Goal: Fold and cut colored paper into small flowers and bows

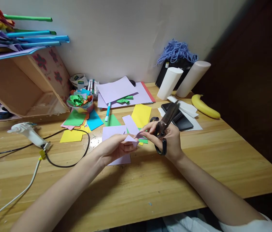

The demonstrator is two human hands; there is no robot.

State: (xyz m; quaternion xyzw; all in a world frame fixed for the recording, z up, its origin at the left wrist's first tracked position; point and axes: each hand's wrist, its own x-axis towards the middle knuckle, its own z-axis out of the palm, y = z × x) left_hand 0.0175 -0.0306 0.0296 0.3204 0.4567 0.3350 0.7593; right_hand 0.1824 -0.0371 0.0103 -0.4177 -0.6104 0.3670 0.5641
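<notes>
Scissors (167, 121) sit in the right hand (171, 141), its thumb and forefinger closed on lilac paper (130, 139) that the left hand (117, 146) also pinches, fingers curled, above the desk (147, 183) between front and back edges; a banana (204, 107) lies by the right edge

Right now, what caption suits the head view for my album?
Purple paper in left hand and right hand, scissors also in the right.

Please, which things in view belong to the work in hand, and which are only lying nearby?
Apparently in the work:
purple paper piece, in the left hand
scissors, in the right hand

Seemingly just lying about:
banana
blue yarn
pale cylinders
black flat device
</notes>
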